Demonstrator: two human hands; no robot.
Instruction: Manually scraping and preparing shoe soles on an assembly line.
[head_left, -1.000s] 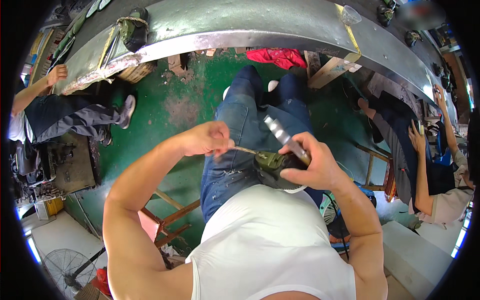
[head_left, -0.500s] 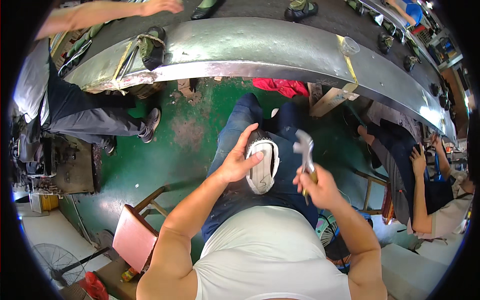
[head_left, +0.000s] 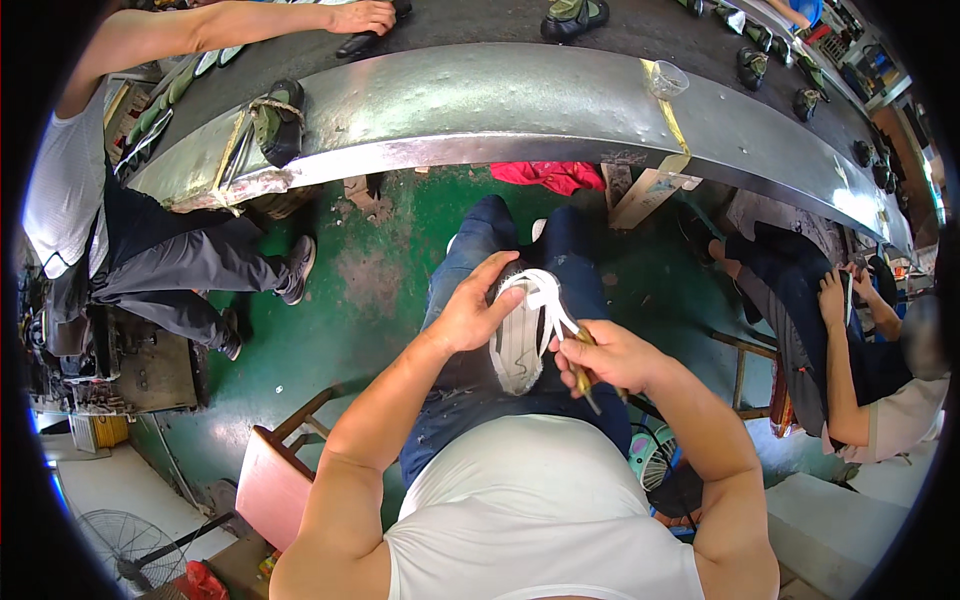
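Note:
An upturned shoe (head_left: 519, 352) rests on my lap, its pale insole board facing up with a dark pen line near the lower end. My left hand (head_left: 478, 312) is closed round the shoe's upper left side, thumb over the board. In my right hand (head_left: 606, 356) is a pair of lasting pincers (head_left: 584, 379), held by brownish-yellow handles. Their metal head is smeared by motion and lies over the upper right edge of the shoe. Whether the jaws grip the shoe's edge cannot be made out.
A metal-edged workbench (head_left: 440, 90) with several shoes crosses ahead; a clear plastic cup (head_left: 668, 79) stands on its edge. One co-worker's arm (head_left: 250, 25) reaches over it at left; another person sits at right. A pink-seated chair (head_left: 272, 490) and a fan (head_left: 130, 555) are at lower left.
My right hand has moved left and turned, bringing the pincers' head from beside the shoe to over its upper edge. The left co-worker's hand has reached a dark shoe on the bench.

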